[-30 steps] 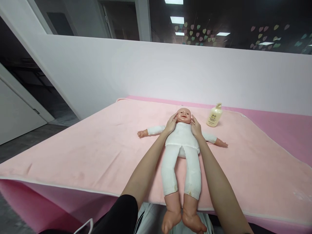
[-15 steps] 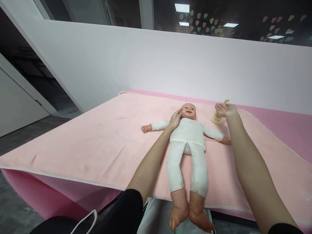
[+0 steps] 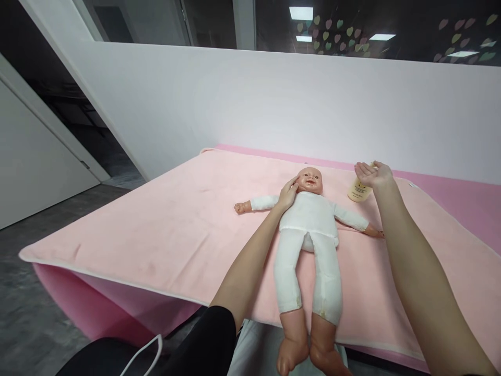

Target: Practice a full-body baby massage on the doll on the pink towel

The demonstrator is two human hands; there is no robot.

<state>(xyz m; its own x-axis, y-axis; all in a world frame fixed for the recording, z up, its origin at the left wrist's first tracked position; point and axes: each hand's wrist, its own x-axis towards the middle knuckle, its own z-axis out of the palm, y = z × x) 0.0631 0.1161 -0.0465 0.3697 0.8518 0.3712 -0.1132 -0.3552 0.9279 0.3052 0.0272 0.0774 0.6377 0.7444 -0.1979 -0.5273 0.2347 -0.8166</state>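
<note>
Pink blanket (image 3: pixel 164 224) under doll (image 3: pixel 309 211), white wall (image 3: pixel 274 104) beyond; my left hand (image 3: pixel 288 194) loosely spread against its head, right (image 3: pixel 374 175) open, palm up, by bottle (image 3: pixel 358 191).

At left, the blanket (image 3: pixel 156 219) can be crossed. The middle is blocked by the doll (image 3: pixel 309 214), the back by the wall (image 3: pixel 274 99)

Indoor room resembling an infant-care classroom
A baby doll (image 3: pixel 309 210) lies on a pink-covered table (image 3: pixel 156 224) beside a white partition (image 3: pixel 250 99), below dark glass (image 3: pixel 410 18) showing heart shapes (image 3: pixel 340 24) and rectangular lights (image 3: pixel 301 13).
</note>
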